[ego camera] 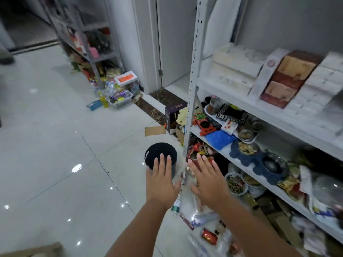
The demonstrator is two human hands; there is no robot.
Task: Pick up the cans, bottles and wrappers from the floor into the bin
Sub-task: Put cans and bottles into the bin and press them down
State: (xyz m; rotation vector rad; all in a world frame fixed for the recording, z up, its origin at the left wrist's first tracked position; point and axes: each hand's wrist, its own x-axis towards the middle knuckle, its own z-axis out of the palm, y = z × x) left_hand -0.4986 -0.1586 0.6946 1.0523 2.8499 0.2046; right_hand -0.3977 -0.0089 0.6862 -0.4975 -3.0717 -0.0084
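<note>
Empty hands [161,179] above litter [204,219], bin [156,151] beside shelf [193,89].

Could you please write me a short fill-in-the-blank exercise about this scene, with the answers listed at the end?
1. The round bin standing on the floor is ____ in colour.
2. Both the left hand and the right hand are ____, holding nothing.
3. The flat piece of cardboard lies on the ____.
4. The plastic bottle with the green label lies ____ the two forearms.

Answers: black; open; floor; between
</note>
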